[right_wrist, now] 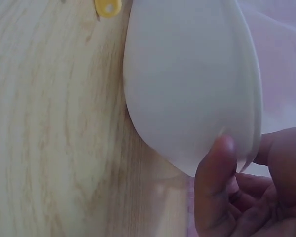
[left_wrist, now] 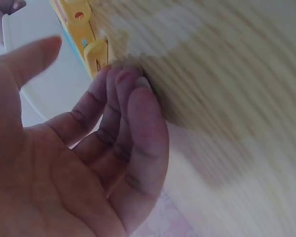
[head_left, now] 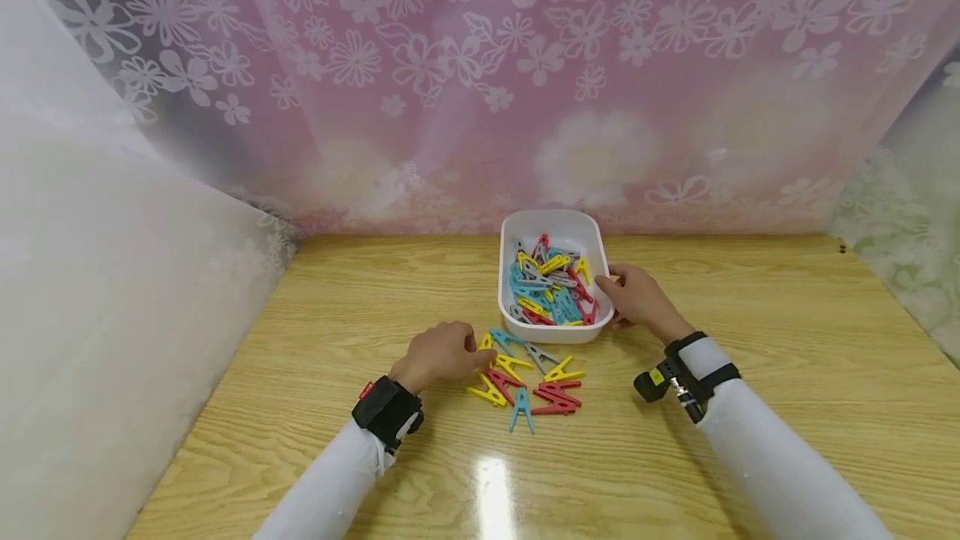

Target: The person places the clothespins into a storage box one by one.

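A white plastic tub [head_left: 555,335] holds a heap of yellow, blue, grey and red clothespins. My right hand [head_left: 641,300] grips its right rim, thumb and fingers on either side of the wall in the right wrist view. In front of the tub lies a loose group of clothespins, among them a blue one [head_left: 521,412], a grey one [head_left: 540,355] and several red ones. At the left edge of this group is my left hand [head_left: 441,354], thumb held apart and fingers loosely bent. Its fingertips meet a yellow clothespin [left_wrist: 95,55] in the left wrist view.
Everything stands on a wood-grain table [head_left: 360,290]. A pink flowered curtain [head_left: 450,107] hangs along the back edge, right behind the tub. A whitish sheet [head_left: 112,290] borders the left side, and a pale green flowered one [head_left: 911,207] the right.
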The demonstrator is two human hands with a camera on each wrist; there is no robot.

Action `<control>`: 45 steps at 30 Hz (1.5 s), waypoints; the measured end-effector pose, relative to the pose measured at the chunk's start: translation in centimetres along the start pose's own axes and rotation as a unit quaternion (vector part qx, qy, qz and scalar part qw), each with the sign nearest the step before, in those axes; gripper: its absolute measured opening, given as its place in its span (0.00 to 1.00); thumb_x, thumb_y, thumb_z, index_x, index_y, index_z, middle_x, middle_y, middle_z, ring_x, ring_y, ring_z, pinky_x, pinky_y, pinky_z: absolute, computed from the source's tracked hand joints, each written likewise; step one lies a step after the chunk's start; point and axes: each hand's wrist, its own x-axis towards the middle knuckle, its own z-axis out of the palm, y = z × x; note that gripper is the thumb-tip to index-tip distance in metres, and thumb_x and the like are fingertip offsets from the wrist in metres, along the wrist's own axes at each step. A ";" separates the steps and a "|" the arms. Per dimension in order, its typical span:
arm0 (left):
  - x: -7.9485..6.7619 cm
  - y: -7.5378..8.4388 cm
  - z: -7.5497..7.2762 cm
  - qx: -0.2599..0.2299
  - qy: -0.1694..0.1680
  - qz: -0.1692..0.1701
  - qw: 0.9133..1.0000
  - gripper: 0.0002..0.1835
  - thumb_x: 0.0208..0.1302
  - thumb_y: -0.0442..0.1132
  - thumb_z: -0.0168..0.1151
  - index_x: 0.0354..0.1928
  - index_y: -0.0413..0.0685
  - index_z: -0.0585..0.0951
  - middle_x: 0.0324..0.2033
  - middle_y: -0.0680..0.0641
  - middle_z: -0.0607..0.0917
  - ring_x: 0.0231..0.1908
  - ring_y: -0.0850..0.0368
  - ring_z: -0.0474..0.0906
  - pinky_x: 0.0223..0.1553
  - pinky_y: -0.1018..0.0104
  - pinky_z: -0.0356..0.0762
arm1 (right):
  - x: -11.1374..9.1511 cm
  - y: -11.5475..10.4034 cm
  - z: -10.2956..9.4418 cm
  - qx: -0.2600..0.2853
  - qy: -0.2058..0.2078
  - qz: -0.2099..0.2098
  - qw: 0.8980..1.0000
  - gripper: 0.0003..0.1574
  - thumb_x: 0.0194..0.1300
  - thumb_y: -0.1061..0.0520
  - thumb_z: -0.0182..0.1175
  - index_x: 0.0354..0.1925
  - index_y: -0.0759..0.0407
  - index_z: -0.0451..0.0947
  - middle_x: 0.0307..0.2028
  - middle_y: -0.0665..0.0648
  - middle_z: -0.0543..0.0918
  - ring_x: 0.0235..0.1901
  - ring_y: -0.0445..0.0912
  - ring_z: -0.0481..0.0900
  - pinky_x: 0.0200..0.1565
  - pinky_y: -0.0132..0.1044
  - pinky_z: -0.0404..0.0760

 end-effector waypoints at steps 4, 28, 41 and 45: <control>-0.1 0.1 0.1 0.015 0.003 0.000 1.000 0.21 0.55 0.60 0.66 0.25 0.51 0.75 0.19 0.54 0.74 0.20 0.58 0.70 0.21 0.64 0.62 | 0.0 0.1 0.0 0.005 0.001 -0.003 1.000 0.33 0.75 0.50 0.46 0.68 0.71 0.57 0.39 0.69 0.76 0.19 0.46 0.78 0.26 0.44 0.82; -1.6 -0.6 -0.9 0.045 0.076 -0.060 0.994 0.10 0.50 0.43 0.71 0.25 0.47 0.79 0.19 0.51 0.75 0.20 0.55 0.70 0.22 0.63 0.65 | 0.5 -1.0 -1.7 0.032 0.017 0.025 0.999 0.26 0.69 0.55 0.58 0.56 0.73 0.70 0.47 0.70 0.77 0.38 0.53 0.81 0.33 0.39 0.82; -0.1 0.9 -7.1 0.039 0.152 -0.038 0.987 0.15 0.57 0.46 0.66 0.19 0.49 0.75 0.14 0.53 0.63 0.16 0.58 0.58 0.19 0.64 0.50 | 0.2 -0.5 -1.5 0.042 0.031 0.028 0.998 0.26 0.70 0.55 0.56 0.58 0.73 0.69 0.47 0.70 0.77 0.41 0.54 0.80 0.35 0.43 0.82; 2.0 3.8 -8.3 0.077 0.149 -0.004 0.986 0.14 0.55 0.47 0.66 0.20 0.48 0.77 0.15 0.53 0.66 0.16 0.58 0.62 0.17 0.66 0.52 | 0.3 -0.4 -1.2 0.041 0.036 0.020 0.998 0.25 0.70 0.55 0.57 0.57 0.73 0.70 0.46 0.69 0.78 0.40 0.54 0.80 0.34 0.42 0.82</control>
